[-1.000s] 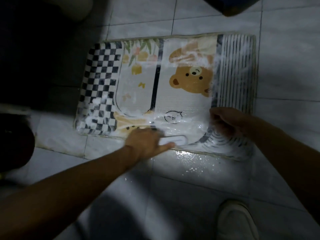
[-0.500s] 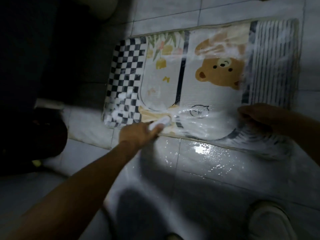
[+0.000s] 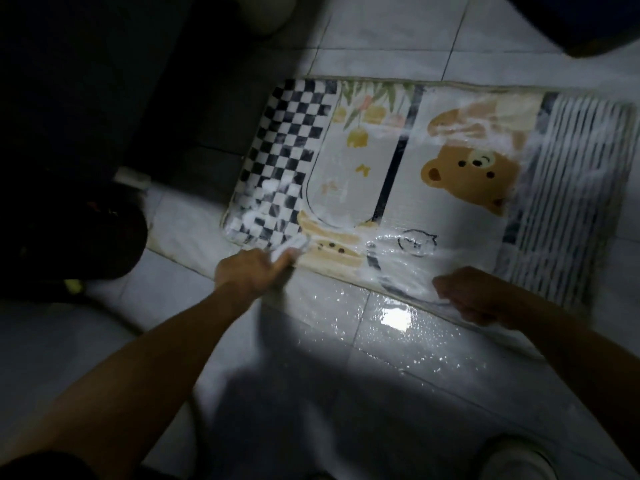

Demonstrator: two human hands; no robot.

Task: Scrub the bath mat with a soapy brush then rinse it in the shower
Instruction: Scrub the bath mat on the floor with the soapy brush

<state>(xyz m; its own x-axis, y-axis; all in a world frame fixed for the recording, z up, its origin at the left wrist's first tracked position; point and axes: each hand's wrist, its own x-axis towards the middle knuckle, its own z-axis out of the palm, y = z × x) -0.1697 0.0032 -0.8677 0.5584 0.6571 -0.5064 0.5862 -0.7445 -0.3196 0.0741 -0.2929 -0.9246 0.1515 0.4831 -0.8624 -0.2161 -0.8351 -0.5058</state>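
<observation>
The bath mat [image 3: 460, 216] lies flat on the wet tiled floor, printed with a brown bear, a black-and-white checker panel on the left and stripes on the right, and streaked with white foam. My left hand [image 3: 247, 271] grips a white brush [image 3: 291, 249] at the mat's near edge, just right of the checker panel. My right hand [image 3: 467, 294] has its fingers curled over the mat's near edge below the bear, pinning it down.
Wet, glossy floor tiles [image 3: 391, 327] spread in front of the mat. A dark object [image 3: 69, 230] sits at the left and a dark blue container [image 3: 581, 19] at the top right. A white shoe [image 3: 519, 459] shows at the bottom right.
My left hand has dragged the brush leftward along the mat's near edge, from below the bear toward the checker panel. My right hand has stayed on the mat's near edge.
</observation>
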